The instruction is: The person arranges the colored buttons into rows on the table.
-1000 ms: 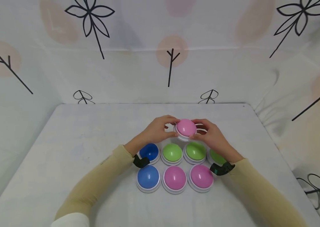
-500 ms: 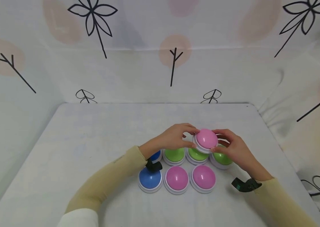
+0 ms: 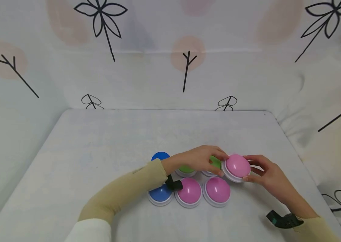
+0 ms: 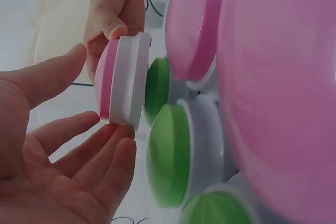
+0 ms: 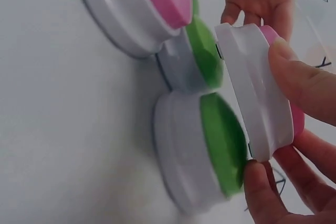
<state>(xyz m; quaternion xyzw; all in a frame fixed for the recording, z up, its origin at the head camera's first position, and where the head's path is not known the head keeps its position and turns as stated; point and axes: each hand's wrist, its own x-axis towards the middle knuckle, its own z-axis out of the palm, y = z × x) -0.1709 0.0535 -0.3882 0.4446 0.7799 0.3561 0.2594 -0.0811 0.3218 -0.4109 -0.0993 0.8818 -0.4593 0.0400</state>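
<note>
In the head view a pink dome push button (image 3: 238, 165) with a white base is held over the right end of the back row. My right hand (image 3: 271, 174) grips its right side, thumb and fingers around the base and edge, as the right wrist view shows. My left hand (image 3: 202, 158) is at its left side, fingers extended and fingertips right at the rim; in the left wrist view its thumb (image 4: 63, 74) stands apart from the button. Just beneath lies a green push button (image 5: 223, 145), hidden in the head view by the pink one.
Two more pink buttons (image 3: 218, 190) and a blue button (image 3: 160, 194) form the front row. Behind are another blue button (image 3: 160, 156) and green buttons (image 3: 186, 169), partly covered by the left arm. The white table (image 3: 113, 134) meets a patterned cloth backdrop (image 3: 146, 80).
Both hands have carried the pink button right and toward me, from behind the back row to over its right end. The left forearm now crosses the back row.
</note>
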